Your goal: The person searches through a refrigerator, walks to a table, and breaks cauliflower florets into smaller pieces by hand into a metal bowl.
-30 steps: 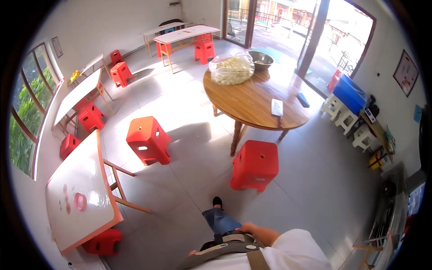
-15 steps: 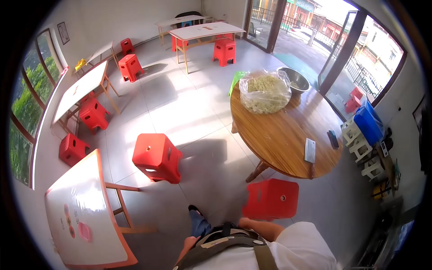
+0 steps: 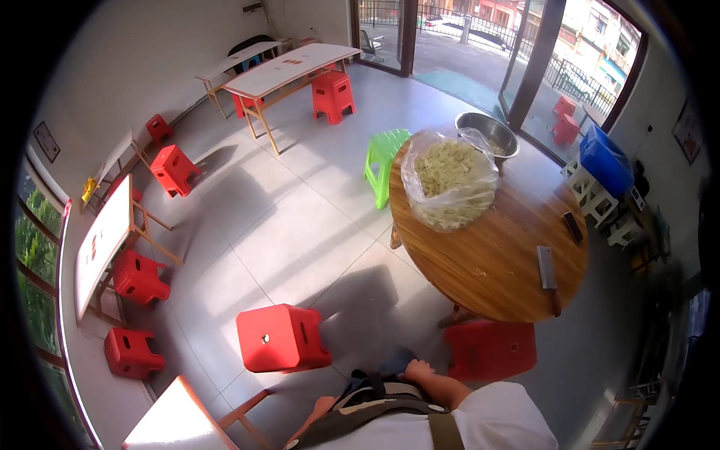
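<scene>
My right hand (image 3: 418, 370) is low in front of my body, near the dark strap gear (image 3: 382, 397) at my waist; its fingers are too small to read. Only part of my left hand (image 3: 324, 407) shows beside the same gear, its fingers hidden. On the round wooden table (image 3: 480, 262) stand a clear bag of pale shredded food (image 3: 450, 180) and a metal bowl (image 3: 499, 135) behind it. A cleaver (image 3: 546, 268) lies near the table's right edge, with a dark phone-like object (image 3: 573, 227) beyond it.
A red stool (image 3: 274, 339) stands ahead to the left, another (image 3: 495, 351) at the round table's near edge. A green stool (image 3: 382, 161) is beyond the bag. White tables (image 3: 105, 232) line the left wall. Glass doors (image 3: 525, 67) stand at the back right.
The view has moved forward and turned, so the round table and nearer red stools appear lower in view. The green stool has come fully into sight. Both hands remain near the waist.
</scene>
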Motion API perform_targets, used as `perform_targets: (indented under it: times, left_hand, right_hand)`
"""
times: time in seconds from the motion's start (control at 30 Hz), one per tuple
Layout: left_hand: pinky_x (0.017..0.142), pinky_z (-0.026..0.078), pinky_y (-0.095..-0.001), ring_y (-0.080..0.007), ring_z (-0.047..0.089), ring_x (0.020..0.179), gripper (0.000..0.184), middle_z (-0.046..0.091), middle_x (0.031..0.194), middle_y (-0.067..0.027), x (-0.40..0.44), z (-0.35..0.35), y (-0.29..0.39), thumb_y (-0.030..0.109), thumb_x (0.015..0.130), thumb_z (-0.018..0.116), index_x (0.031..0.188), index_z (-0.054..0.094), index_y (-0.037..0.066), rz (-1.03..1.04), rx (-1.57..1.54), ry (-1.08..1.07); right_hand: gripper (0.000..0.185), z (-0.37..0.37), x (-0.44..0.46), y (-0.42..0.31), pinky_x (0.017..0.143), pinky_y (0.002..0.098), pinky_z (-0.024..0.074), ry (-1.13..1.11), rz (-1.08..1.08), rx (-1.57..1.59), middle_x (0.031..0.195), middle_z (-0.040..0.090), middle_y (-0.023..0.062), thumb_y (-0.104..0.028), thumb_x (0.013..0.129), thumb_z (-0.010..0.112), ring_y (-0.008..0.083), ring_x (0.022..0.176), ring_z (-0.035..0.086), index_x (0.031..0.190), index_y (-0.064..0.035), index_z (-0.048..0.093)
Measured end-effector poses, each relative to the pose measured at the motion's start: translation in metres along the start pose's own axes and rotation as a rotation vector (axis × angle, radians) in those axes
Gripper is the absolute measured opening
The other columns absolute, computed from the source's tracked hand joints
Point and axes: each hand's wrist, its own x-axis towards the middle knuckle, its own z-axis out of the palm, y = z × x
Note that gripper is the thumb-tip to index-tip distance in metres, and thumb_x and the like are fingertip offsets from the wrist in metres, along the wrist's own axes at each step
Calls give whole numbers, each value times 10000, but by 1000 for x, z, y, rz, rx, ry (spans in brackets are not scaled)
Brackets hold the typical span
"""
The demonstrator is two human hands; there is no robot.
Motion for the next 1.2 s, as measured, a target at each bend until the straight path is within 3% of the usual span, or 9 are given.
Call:
perform_targets:
  times: [0.1,0.2,0.3,0.53,0.57,0.67,0.9,1.07,1.2]
  left_hand:
    - [543,420,-394,-305,546,574,397,556,622,-161,34,-56,-6,394,785,551,675,588,14,-91,-83,-63]
    - [542,421,-388,-298,542,568,383,555,621,-157,78,-104,-17,388,775,567,682,587,17,-150,-127,-112]
    - [541,422,-382,-290,538,562,371,554,620,-152,128,-156,-37,382,764,584,689,587,19,-186,-152,-172]
    - [540,424,-368,-273,529,549,348,552,617,-142,264,-294,-56,369,741,622,704,585,24,-266,-414,-296]
    - [539,424,-365,-271,527,547,345,551,617,-140,285,-314,-48,367,738,628,707,585,25,-283,-492,-260]
    - [557,423,-335,-234,495,554,358,536,627,-123,344,-382,-16,356,665,703,737,551,40,-203,-589,26]
    - [621,433,-390,-313,570,718,354,581,729,-171,509,-469,-81,369,706,633,756,503,43,-305,-252,80]
    - [686,445,-399,-346,572,791,375,595,810,-196,621,-563,-121,378,712,609,809,550,20,-321,-75,-210]
    - [765,433,-420,-382,561,872,492,588,889,-247,671,-616,-110,433,754,522,856,605,-41,-161,106,-421]
  right_hand:
    - [461,18,97,-24,836,386,422,-245,-347,-118,987,585,161,-447,713,577,330,956,541,923,-38,616]
    - [349,23,169,-60,779,388,442,-209,-573,-239,854,611,166,-369,715,546,327,872,566,793,-42,641]
    - [318,-80,160,-108,773,397,441,-288,-571,55,894,605,170,-324,699,536,329,885,561,837,-57,638]
    - [294,-197,228,-192,799,383,432,-142,-773,-266,930,583,181,-258,671,539,339,922,529,907,-110,634]
    - [271,-203,238,-202,817,378,427,-116,-658,-150,976,562,182,-231,661,539,339,950,513,879,-105,638]
    - [230,-214,290,-226,789,382,436,-66,-863,-55,970,564,168,-205,662,538,328,932,522,843,-90,620]
    - [218,-282,356,-308,702,423,438,39,-547,342,805,579,186,-222,683,534,372,802,546,808,-49,577]
    - [260,-362,382,-394,761,443,418,238,-230,514,895,559,259,-207,752,467,398,888,529,850,13,564]
    - [279,-373,405,-394,610,389,443,468,87,920,726,598,169,-289,753,519,288,689,582,717,-19,583]
